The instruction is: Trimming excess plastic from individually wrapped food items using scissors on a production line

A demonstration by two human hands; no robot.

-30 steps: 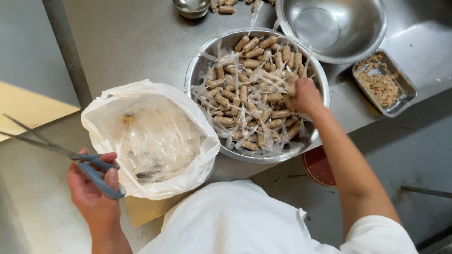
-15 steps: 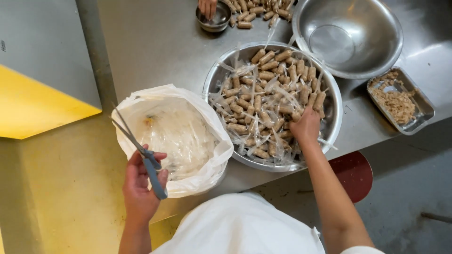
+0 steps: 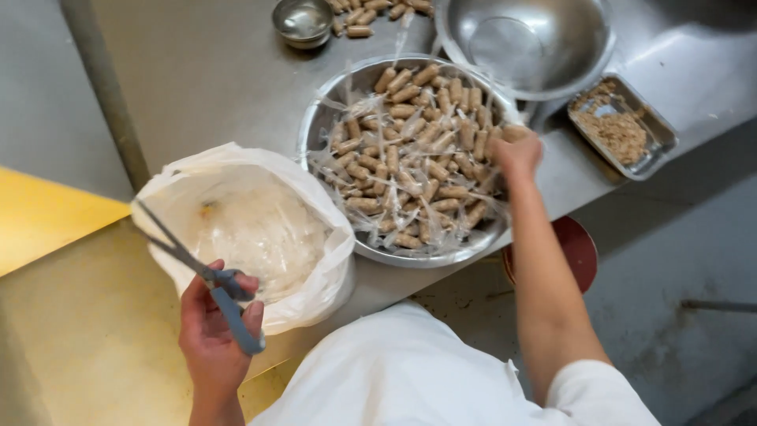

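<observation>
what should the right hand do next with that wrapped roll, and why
Probably carry it over to the scissors. The right hand pinches one plastic-wrapped roll at the rim of the big metal bowl, while the left hand holds the scissors open by the white bag of clear wrappers.

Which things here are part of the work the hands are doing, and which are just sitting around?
In use:
- left hand holding scissors
- right hand picking a wrapped roll from the big pan
- white bag beside the pan

Lying about:
- empty steel bowl
- small tray of crumbs
- little cup
- loose rolls
- red stool
</observation>
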